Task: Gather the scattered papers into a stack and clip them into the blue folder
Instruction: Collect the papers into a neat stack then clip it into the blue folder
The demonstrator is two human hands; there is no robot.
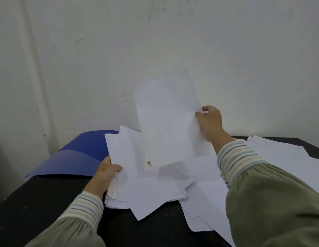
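**Papers half gathered, one sheet lifted**

Here we see our two hands busy with white papers over a dark surface (pixel 39 202) that stands against a pale wall (pixel 155 41). Our right hand (pixel 209 122) is raised above the surface and pinches a single sheet (pixel 166 113) at its right edge, thumb in front and fingers curled behind it. This sheet hangs nearly upright in the air, a little tilted, and it has a small brown mark (pixel 149 164) near its lower left corner.

Our left hand (pixel 106 173) grips the left edge of an untidy stack of papers (pixel 137 184); the thumb lies on top and the fingers go under. The sheets of this stack are not aligned, their corners point in different directions, and one corner sticks out toward us over the dark surface.

The blue folder (pixel 78 157) lies on the surface to the left of the stack, just behind our left hand, and the papers cover its right part. We cannot tell if it is open or closed.

More loose papers (pixel 280 157) lie spread on the right side of the surface, partly hidden under our right sleeve (pixel 262 193), which is green with a striped cuff
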